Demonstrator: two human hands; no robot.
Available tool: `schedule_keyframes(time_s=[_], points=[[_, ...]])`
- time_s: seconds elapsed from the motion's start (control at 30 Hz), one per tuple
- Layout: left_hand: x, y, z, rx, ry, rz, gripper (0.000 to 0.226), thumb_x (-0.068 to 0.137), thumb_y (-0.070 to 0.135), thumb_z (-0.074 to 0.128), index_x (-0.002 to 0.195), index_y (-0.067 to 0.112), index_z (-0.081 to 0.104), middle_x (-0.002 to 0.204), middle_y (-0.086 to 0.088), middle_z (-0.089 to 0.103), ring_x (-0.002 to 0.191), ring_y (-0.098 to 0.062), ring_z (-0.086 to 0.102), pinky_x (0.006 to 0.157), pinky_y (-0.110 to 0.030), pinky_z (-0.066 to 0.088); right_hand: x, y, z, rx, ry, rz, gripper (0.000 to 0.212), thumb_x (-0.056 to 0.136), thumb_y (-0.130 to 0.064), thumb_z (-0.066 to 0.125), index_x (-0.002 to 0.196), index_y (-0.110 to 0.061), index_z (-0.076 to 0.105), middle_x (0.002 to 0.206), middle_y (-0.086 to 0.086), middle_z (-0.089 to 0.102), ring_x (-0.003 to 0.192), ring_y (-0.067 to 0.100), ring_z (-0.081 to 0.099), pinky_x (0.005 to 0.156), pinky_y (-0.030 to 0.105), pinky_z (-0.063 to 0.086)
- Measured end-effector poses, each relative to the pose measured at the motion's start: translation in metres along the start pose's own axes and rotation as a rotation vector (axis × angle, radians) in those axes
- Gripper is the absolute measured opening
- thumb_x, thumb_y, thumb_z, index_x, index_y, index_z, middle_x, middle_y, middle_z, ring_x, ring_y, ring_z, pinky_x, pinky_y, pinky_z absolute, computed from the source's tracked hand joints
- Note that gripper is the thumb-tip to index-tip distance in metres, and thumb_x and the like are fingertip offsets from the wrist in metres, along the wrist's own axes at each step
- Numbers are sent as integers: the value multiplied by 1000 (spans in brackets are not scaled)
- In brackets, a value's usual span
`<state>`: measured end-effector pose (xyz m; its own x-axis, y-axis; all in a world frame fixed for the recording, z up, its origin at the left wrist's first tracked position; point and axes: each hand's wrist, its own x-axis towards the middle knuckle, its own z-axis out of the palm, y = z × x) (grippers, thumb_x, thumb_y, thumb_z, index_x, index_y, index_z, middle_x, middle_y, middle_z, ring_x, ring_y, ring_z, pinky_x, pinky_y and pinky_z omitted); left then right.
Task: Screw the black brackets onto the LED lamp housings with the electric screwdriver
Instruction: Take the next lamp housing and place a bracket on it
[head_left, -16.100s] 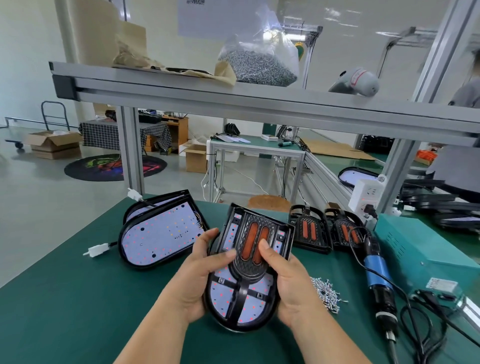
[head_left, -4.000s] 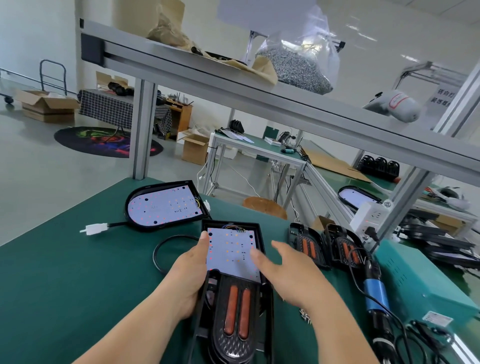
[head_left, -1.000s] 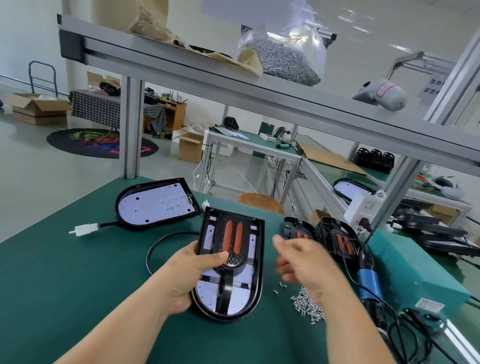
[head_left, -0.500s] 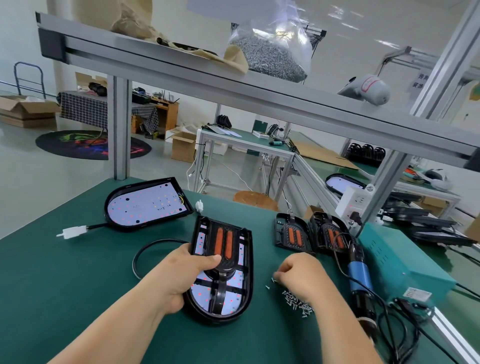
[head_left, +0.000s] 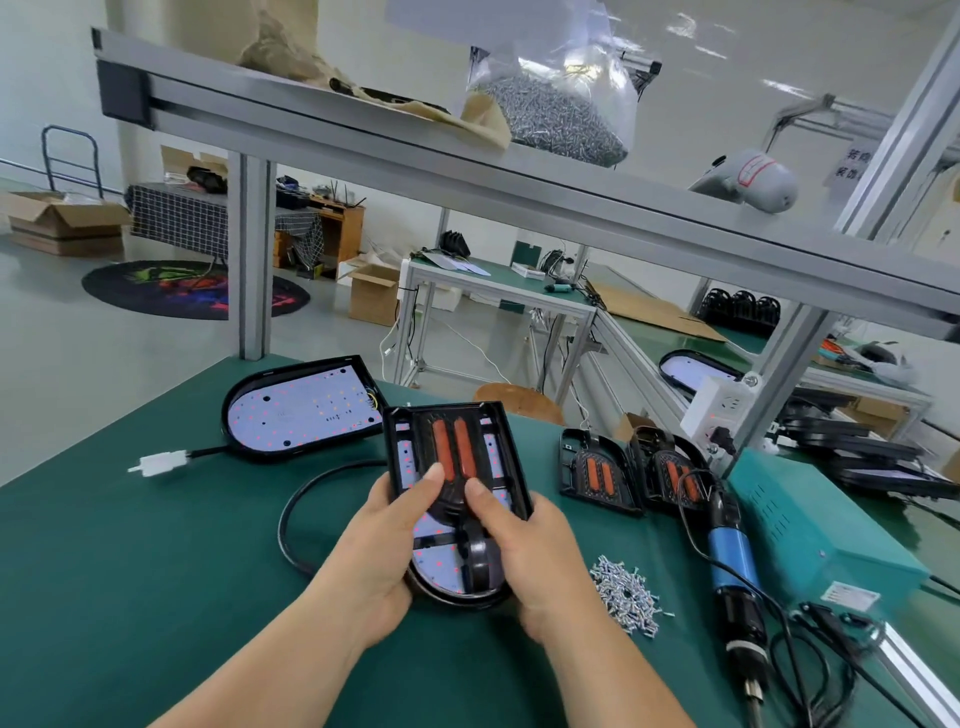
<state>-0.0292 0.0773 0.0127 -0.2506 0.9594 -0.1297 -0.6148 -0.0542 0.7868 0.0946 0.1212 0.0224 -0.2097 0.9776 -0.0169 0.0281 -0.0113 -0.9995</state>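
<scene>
both my hands on one lamp housing (head_left: 457, 499), left hand (head_left: 382, 545) and right hand (head_left: 530, 551) gripping its sides, thumbs pressing the black bracket (head_left: 454, 478), screw pile (head_left: 626, 595) and electric screwdriver (head_left: 730, 566) lying to my right

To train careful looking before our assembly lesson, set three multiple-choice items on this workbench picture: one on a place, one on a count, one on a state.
1. Where does the blue-and-black electric screwdriver lie?
A. On the green table, right of the loose pile of silver screws.
B. On the upper shelf.
C. In a hand.
2. How many spare black brackets with orange strips sit by the teal metal box?
A. One.
B. Two.
C. Four.
3. How is the nearest black LED lamp housing?
A. Lying untouched.
B. Gripped by both hands.
C. Boxed.
Answers: 1 A, it lies on the table beside the screws; 2 B, two sit side by side; 3 B, the left hand and right hand grip its sides.
</scene>
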Motion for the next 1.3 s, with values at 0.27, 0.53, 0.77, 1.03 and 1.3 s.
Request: schedule_keyframes(time_s=[0.27,0.53,0.77,1.03,1.3], points=[[-11,-17,2,577,-98,10,58,63,45,80,113,25,60,104,8,76,101,-16,71,87,-38,59,0,-4,-2,175,232,68,27,84,-30,78,95,-7,70,86,11,77,84,34,74,81,51,60],[-11,-13,4,613,-34,86,33,81,26,81,107,18,62,99,2,77,102,-30,69,86,-43,57,-1,-3,2,196,229,74,29,85,-34,77,95,-8,70,88,10,77,85,32,74,81,47,60],[-7,-4,-5,625,-180,18,90,55,93,58,114,25,64,105,5,76,99,-9,71,91,-31,54,5,-18,-10,307,199,105,39,85,-31,75,108,0,71,94,19,76,80,35,73,78,46,59],[11,1,-21,678,56,120,63,69,86,27,98,40,59,122,12,64,123,-12,55,113,-41,37,-2,-36,-27,252,147,270,26,78,-41,78,85,-16,74,75,11,75,54,22,64,60,28,41],[13,6,-24,481,62,86,56,86,81,31,119,39,46,114,7,66,121,-18,56,117,-48,31,-60,-15,-33,-99,109,336,38,80,-47,77,94,-12,75,78,1,77,67,15,71,63,21,54]])
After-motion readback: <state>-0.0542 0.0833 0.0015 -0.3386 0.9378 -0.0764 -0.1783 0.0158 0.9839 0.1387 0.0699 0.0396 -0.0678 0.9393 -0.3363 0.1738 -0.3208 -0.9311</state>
